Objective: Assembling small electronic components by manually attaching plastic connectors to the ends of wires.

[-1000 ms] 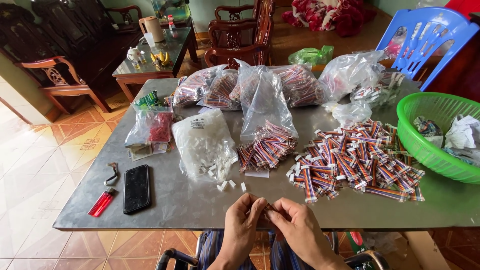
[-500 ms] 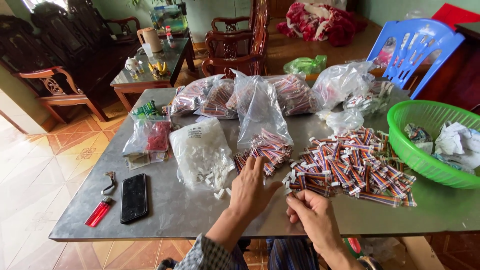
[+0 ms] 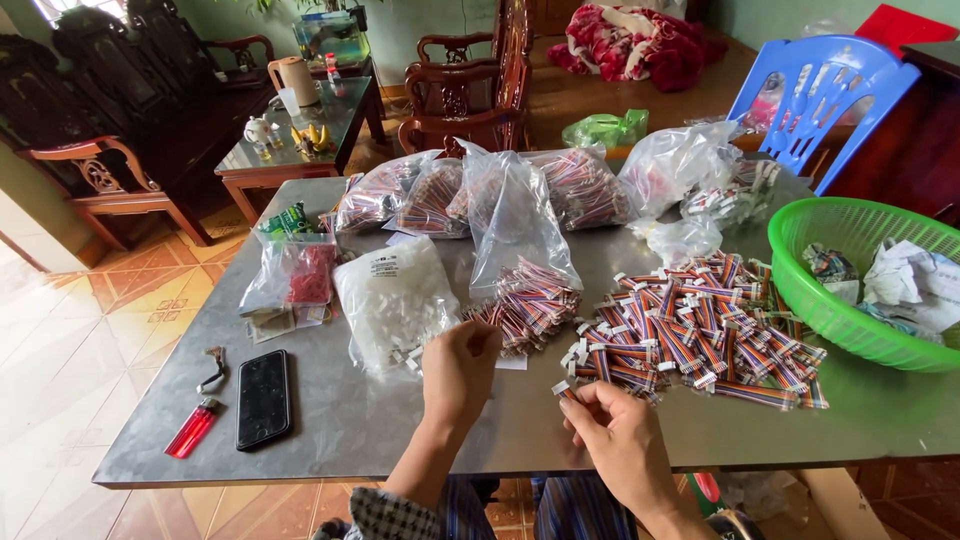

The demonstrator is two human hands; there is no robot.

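Observation:
My left hand (image 3: 458, 372) reaches over the grey table (image 3: 350, 420), its fingers at the near edge of a small pile of striped ribbon cables (image 3: 525, 305) spilling from a clear bag (image 3: 515, 225). Whether it grips one is hidden. My right hand (image 3: 610, 430) holds a short ribbon cable with a white connector (image 3: 563, 388) pinched in its fingertips. To its right lies a large loose heap of ribbon cables (image 3: 700, 330). A clear bag of small white plastic connectors (image 3: 395, 300) sits just left of my left hand.
A black phone (image 3: 264, 398), a red lighter (image 3: 192, 428) and a small metal piece (image 3: 213, 368) lie at the table's left. A green basket (image 3: 850, 280) with crumpled paper stands right. Several filled bags line the far side. A blue chair (image 3: 820, 90) and wooden chairs (image 3: 470, 80) stand beyond.
My hands were together at the near table edge. The left hand has since reached forward to the small cable pile, while the right hand stays near with a cable.

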